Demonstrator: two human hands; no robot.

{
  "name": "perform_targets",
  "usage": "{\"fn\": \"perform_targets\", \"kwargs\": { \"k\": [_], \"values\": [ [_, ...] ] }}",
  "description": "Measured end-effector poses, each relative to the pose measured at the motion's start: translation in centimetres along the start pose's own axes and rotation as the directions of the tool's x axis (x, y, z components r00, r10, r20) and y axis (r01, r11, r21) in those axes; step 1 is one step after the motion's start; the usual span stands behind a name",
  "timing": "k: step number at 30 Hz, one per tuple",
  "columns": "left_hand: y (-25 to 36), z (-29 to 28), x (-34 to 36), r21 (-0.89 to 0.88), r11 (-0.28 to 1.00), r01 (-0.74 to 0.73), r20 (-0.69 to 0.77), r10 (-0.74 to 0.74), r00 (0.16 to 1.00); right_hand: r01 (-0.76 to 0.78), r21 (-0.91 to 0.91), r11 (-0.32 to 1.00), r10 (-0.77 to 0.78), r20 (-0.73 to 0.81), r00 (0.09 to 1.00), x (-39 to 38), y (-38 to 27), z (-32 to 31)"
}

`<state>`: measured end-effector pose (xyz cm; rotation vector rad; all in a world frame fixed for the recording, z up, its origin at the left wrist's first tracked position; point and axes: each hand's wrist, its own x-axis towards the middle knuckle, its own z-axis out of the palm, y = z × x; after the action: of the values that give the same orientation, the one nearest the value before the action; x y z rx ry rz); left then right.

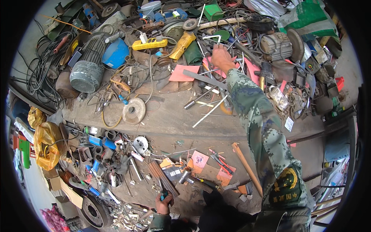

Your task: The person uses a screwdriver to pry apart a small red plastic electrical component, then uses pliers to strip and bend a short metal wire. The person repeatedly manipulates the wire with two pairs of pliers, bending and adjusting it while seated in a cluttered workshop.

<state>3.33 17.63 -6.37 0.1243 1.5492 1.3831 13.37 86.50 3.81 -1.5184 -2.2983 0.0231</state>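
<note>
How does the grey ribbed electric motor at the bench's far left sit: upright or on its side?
On its side. The grey motor lies lengthwise on the bench, its round meshed end cover facing the camera.

Reaching far across cluttered bench [170, 120]: right hand [221, 58] hovering over thin rods [216, 71] and pink card [184, 72]. Gripping blue-handled tool [164, 193] near lower edge: left hand [163, 205]. Lying left of centre: grey motor [89, 65], metal disc [134, 111]. Resting beside camouflage sleeve [262, 135]: wooden handle [247, 168].
</note>
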Motion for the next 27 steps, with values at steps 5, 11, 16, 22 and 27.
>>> {"fn": "perform_targets", "kwargs": {
  "k": [5, 11, 16, 22, 27],
  "values": [
    [-0.5, -0.7, 0.3, 0.132, 0.991, -0.008, -0.017, 0.011, 1.0, 0.097, -0.208, 0.973, -0.097, 0.011, 0.995, 2.5, 1.2, 2.5],
    [-0.7, 0.0, 1.1, 0.071, 0.997, 0.019, -0.024, -0.017, 1.0, 0.166, -0.347, 0.923, -0.186, -0.026, 0.982, 3.3, 2.0, 4.8],
    [-0.2, 0.0, 1.4, 0.028, 0.998, 0.051, -0.005, -0.051, 0.999, -0.105, -0.027, 0.994, 0.1, -0.141, 0.985, 5.2, 1.7, 4.6],
    [1.0, 0.5, 0.8, -0.129, 0.986, 0.101, -0.087, -0.113, 0.99, -0.379, 0.89, 0.254, 0.283, 0.306, 0.909, 2.1, 1.1, -5.9],
    [3.0, 1.0, 0.2, -0.072, 0.997, 0.004, -0.036, -0.007, 0.999, -0.283, 0.937, -0.207, -0.059, 0.277, 0.959, -16.3, -2.2, -10.5]
  ]
}}
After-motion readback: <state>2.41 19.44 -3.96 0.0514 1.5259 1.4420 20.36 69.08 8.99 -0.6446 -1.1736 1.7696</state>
